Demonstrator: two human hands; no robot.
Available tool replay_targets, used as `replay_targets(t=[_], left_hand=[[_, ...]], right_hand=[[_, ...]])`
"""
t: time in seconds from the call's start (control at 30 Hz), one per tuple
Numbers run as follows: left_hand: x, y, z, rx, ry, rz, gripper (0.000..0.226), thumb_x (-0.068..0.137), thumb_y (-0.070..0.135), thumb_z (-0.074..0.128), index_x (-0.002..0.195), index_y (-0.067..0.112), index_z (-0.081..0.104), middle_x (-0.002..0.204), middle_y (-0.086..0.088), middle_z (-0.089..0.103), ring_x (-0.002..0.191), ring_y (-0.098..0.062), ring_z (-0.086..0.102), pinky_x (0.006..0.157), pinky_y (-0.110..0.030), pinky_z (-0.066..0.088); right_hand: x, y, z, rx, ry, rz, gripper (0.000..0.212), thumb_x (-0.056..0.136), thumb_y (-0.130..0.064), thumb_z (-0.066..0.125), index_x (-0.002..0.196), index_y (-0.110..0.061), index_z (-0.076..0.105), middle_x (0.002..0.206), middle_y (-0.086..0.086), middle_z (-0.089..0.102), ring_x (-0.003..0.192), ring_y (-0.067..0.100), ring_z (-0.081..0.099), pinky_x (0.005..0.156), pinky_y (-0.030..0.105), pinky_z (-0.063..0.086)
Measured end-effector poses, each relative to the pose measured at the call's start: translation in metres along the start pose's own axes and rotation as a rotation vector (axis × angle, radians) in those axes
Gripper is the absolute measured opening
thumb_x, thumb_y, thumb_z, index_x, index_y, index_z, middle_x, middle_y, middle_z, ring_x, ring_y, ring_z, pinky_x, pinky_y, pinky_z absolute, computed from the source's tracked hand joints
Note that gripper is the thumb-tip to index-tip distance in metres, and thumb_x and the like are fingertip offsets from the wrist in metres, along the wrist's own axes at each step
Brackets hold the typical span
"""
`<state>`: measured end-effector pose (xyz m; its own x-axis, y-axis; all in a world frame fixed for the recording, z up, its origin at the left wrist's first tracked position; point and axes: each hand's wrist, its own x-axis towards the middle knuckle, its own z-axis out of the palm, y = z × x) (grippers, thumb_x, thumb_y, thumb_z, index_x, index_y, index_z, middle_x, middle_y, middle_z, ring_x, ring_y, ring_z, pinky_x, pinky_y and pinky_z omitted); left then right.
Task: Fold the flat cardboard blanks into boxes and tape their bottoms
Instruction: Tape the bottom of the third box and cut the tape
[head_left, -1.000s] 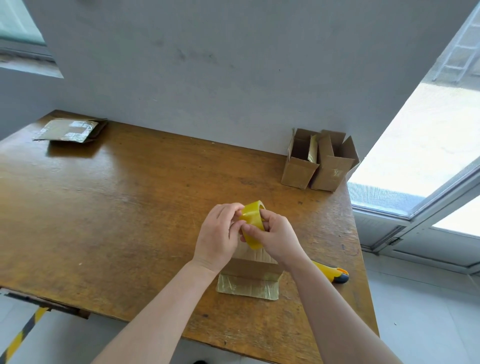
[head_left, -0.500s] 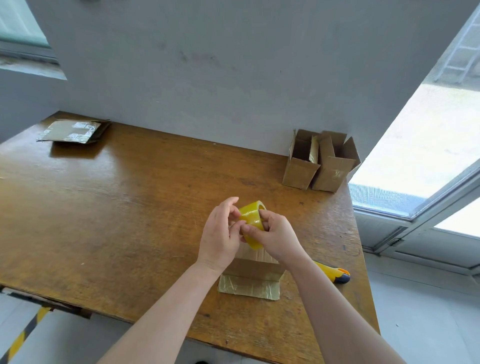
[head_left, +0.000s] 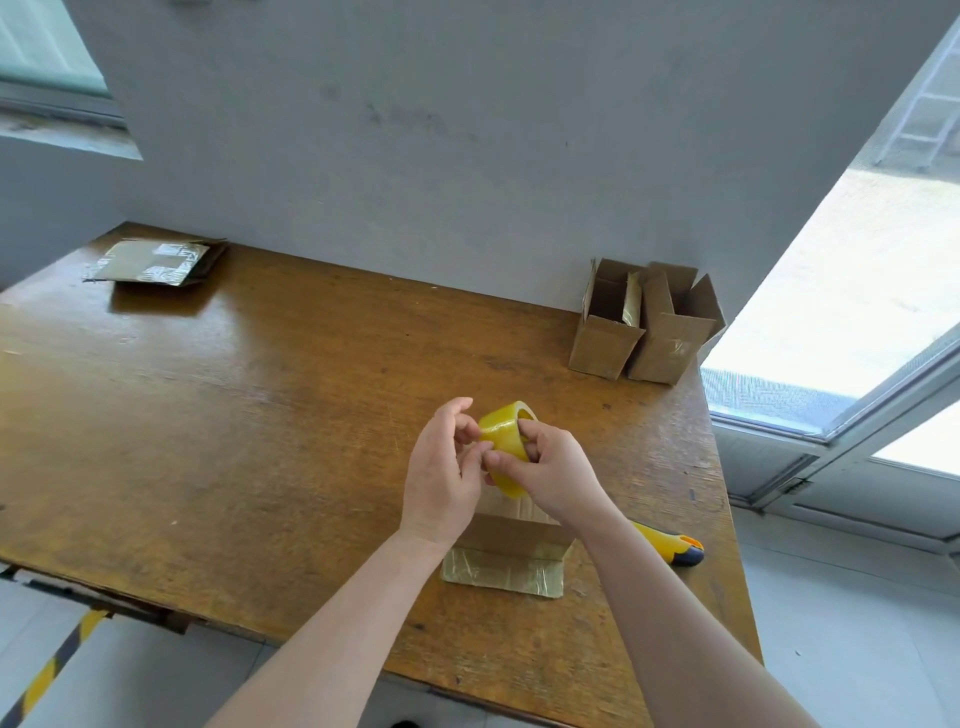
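- The brown wooden table (head_left: 260, 415) carries everything; it stands against a grey wall.
- Two upright brown cardboard boxes (head_left: 644, 332) stand side by side at the far right corner, with their top flaps open.
- A pile of flat brown cardboard blanks (head_left: 156, 262) lies at the far left corner, well away from both hands. It bears pale patches, tape or labels, too small to read.
- The brown cardboard box in work (head_left: 511, 538) lies near the front edge, directly below the hands. A flap glossy with clear tape is spread flat towards the person.
- The right hand (head_left: 558, 470) grips the roll of yellowish clear packing tape (head_left: 506, 441), thumb on its outer band and fingers curled round it.
- The left hand (head_left: 441, 467) is narrow, its fingertips pinching at the roll's left face, apparently to lift the loose end.
- The roll is held in the air just above the box, its core opening up and away. The tape would therefore be drawn down and towards the person, and the left hand is placed to pull it.
- A yellow utility knife with a black tip (head_left: 675, 545) lies just right of the box, nearer the right arm.
- No brand or writing can be read anywhere.
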<state>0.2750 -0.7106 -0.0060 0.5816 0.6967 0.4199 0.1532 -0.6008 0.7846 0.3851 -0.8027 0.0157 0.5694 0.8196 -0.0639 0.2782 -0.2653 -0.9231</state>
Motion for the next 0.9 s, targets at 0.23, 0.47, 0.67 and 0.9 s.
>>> replay_targets(t=[0.23,0.47,0.67,0.9], left_hand=[[-0.005,-0.002,0.002,0.029,-0.014,0.007,0.024,0.09,0.003,0.059,0.113,0.009,0.061,0.092,0.004,0.056,0.085,-0.013,0.054,0.074,-0.025,0.05],[0.005,-0.008,-0.006,0.003,0.038,-0.047,0.003,0.082,0.012,0.073,0.08,0.013,0.071,0.083,0.006,0.065,0.078,-0.005,0.059,0.068,-0.015,0.046],[0.016,-0.007,-0.01,0.013,-0.112,-0.161,0.012,0.089,0.015,0.064,0.077,0.015,0.064,0.075,0.006,0.061,0.071,-0.005,0.054,0.062,-0.014,0.039],[0.015,-0.001,-0.01,0.014,-0.239,-0.16,0.026,0.096,0.012,0.049,0.072,0.021,0.046,0.072,0.005,0.049,0.066,-0.006,0.044,0.058,-0.017,0.035]], right_hand=[[0.0,-0.002,0.0,-0.001,-0.007,0.001,0.02,0.085,-0.019,0.075,0.096,-0.003,0.068,0.082,0.011,0.075,0.073,0.017,0.073,0.074,0.039,0.06],[0.0,-0.004,0.003,-0.008,-0.007,0.017,0.027,0.085,-0.016,0.075,0.099,0.005,0.064,0.085,0.016,0.074,0.075,0.017,0.074,0.076,0.046,0.059],[0.0,-0.003,0.002,-0.054,-0.03,0.01,0.02,0.085,-0.016,0.075,0.096,-0.003,0.067,0.082,0.008,0.075,0.073,0.012,0.074,0.077,0.043,0.059],[-0.001,-0.005,0.0,-0.04,-0.011,0.023,0.024,0.085,-0.017,0.074,0.097,0.002,0.065,0.084,0.013,0.075,0.077,0.018,0.074,0.079,0.05,0.057]])
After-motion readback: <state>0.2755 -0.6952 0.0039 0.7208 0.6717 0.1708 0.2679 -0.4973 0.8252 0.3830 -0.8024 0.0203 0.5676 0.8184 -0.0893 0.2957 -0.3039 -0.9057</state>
